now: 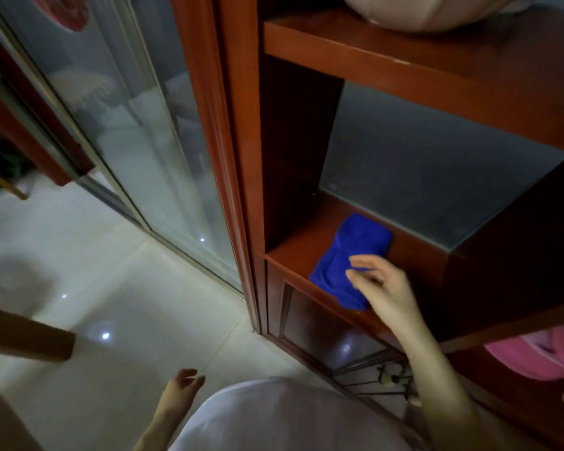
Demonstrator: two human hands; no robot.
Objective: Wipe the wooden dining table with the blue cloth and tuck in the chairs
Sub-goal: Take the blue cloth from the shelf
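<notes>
White, soft fabric of the person's garment (274, 415) filled the bottom edge. Beside it the left hand (181, 390) hung over glossy pale floor tiles (127, 288), fingers loosely curled and holding nothing. Farther out, the right hand (381, 288) was stretched into a reddish, varnished wooden cabinet (241, 157), its fingers apart and gently bent over the near edge of the blue cloth (349, 255) (blur hid whether they touched it). That plush, rumpled cloth lay on the cabinet's lower open shelf (293, 252), near its front lip. Left of the cabinet stood a smooth glass door (127, 125). On the upper shelf (437, 76) sat a rounded beige shape (437, 11).
</notes>
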